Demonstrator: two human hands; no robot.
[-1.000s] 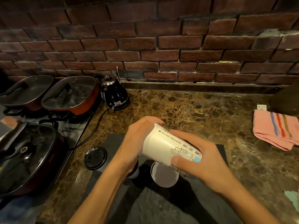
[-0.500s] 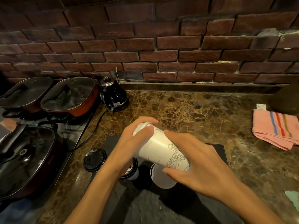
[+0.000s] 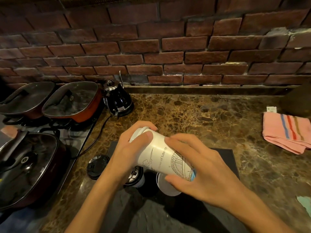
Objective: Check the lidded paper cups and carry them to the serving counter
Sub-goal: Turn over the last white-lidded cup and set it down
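Head view, item list. White paper cup [image 3: 161, 155] w/ white lid, tilted, lid end up-left, held over dark mat [image 3: 225, 158]. Left hand [image 3: 127, 155] wrapped round lid end; right hand [image 3: 202, 172] clasped on base end. Below: black-lidded cup [image 3: 97, 166], second black-lidded cup [image 3: 136, 177], white-lidded cup [image 3: 165, 185]. Kettle [image 3: 117, 101] at back, pink towel [image 3: 289, 132] far right on marble counter [image 3: 193, 115].

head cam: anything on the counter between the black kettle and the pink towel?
Head view: bare marble counter between the black kettle and the pink towel.
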